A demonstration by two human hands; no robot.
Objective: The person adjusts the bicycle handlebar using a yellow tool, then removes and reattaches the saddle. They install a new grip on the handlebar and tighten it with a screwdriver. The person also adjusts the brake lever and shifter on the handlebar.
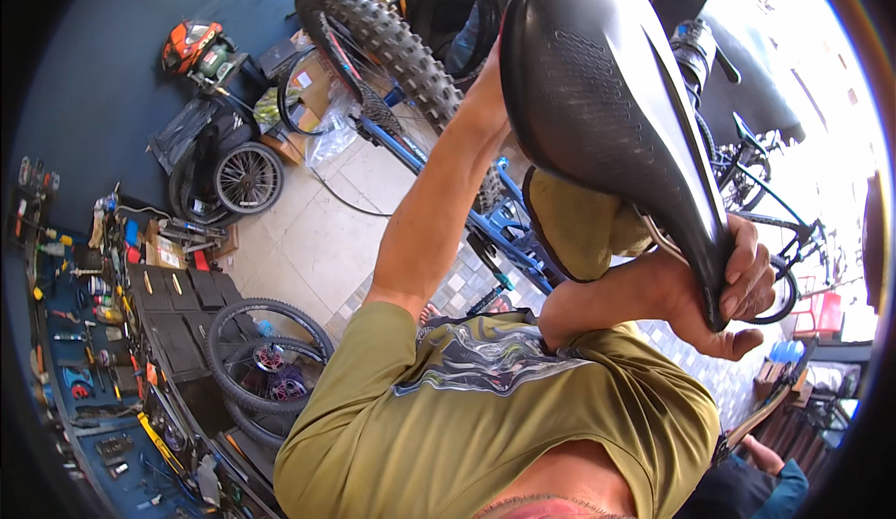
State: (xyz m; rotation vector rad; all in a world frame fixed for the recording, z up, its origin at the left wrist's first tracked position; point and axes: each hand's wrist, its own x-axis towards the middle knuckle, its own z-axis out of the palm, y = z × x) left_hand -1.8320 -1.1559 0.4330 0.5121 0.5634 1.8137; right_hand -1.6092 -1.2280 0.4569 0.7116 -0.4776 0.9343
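A black bicycle saddle (588, 80) fills the upper middle of the head view, close to me, its narrow nose pointing down and to the right. My right hand (695, 300) is closed round the nose, with the fingers curled over its right side. At the saddle's left edge my left hand (490, 90) reaches behind it, and its fingers are hidden there. A pale rail (661, 239) shows under the nose. Below the saddle is an olive-coloured rounded thing (579, 225) with a dark edge, which I cannot make out.
Beyond my left arm stands a blue bicycle frame (523, 230) with a knobby tyre (387, 43). Loose wheels (266, 346) lean by a dark cabinet (177, 314) on the left, near a tool board (79, 370). Another person's sleeve (789, 496) shows at lower right; more bicycles (775, 183) stand behind.
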